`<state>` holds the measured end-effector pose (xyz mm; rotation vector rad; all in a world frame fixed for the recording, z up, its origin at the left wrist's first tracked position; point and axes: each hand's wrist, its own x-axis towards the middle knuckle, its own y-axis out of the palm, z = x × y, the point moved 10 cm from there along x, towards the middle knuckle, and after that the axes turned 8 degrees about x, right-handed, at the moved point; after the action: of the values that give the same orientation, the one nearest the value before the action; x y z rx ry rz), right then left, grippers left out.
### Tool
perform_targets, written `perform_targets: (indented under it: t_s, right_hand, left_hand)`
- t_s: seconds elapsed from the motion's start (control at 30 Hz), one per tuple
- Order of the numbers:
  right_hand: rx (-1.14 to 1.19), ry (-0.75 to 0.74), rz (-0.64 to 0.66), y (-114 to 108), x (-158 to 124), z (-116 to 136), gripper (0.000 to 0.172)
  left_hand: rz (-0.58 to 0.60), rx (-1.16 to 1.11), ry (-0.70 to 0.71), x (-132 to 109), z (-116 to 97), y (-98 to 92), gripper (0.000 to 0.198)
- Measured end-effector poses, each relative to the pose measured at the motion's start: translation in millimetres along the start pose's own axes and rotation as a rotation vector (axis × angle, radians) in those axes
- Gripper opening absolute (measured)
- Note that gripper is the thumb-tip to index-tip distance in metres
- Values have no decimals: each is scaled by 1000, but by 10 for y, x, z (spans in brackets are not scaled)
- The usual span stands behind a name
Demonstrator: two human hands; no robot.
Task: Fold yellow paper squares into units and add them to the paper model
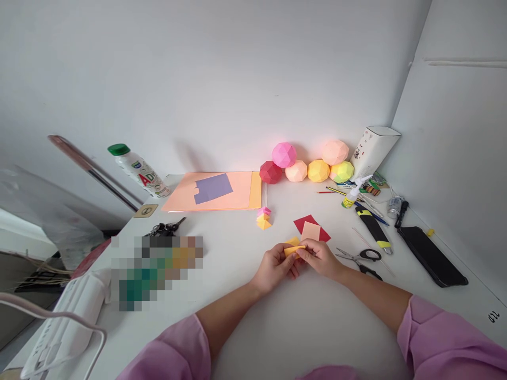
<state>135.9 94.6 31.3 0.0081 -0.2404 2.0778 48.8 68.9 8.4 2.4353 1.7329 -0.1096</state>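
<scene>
A small folded piece of yellow-orange paper (293,251) is held between my two hands above the table. My left hand (273,268) pinches its left end, and my right hand (321,257) grips its right end with thumb and fingers. Just beyond my fingers lie square sheets of paper: a red one (324,234), a peach one (311,231) on top of it, and a yellow one (293,241) partly hidden by my hands. Farther off to the left stand small folded paper pieces in pink and orange (264,218).
Faceted paper balls (296,171) line the wall. Peach sheets (182,192) with a purple cutout (214,188) lie back left, near a bottle (142,174). On the right are scissors (366,255), a cutter (372,227), a glue bottle (350,197) and a black case (431,256).
</scene>
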Motion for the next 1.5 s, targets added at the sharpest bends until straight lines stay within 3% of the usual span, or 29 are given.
perform_targets:
  t_s: [0.97, 1.5]
  right_hand:
    - [-13, -5, 19, 21, -4, 25, 25]
    - [17, -9, -48, -28, -12, -35, 25]
  left_hand:
    - [16, -23, -4, 16, 37, 9, 32]
    - [-37, -51, -69, 23, 18, -42, 38]
